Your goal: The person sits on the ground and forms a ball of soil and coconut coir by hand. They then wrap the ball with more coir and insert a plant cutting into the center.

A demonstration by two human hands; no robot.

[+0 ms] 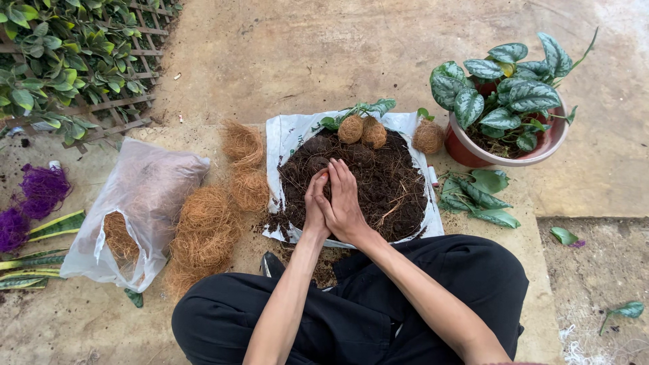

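My left hand (315, 201) and my right hand (346, 199) are pressed together, palms cupped around a lump of dark soil, over a heap of brown soil (385, 182) on a white plastic sheet (287, 135). What lies between the palms is mostly hidden. At the far edge of the heap rest two coir-wrapped balls (362, 130) with leafy cuttings (368, 108). A third fibre ball (428, 137) lies to their right, beside the red pot.
A red pot (541, 150) with a silver-patterned leafy plant stands at right; loose leaves (476, 196) lie below it. Clumps of coconut fibre (206, 223) and a clear plastic bag (138, 203) of fibre sit at left. Purple fibre (42, 186), striped leaves, and a hedge trellis (74, 54) beyond.
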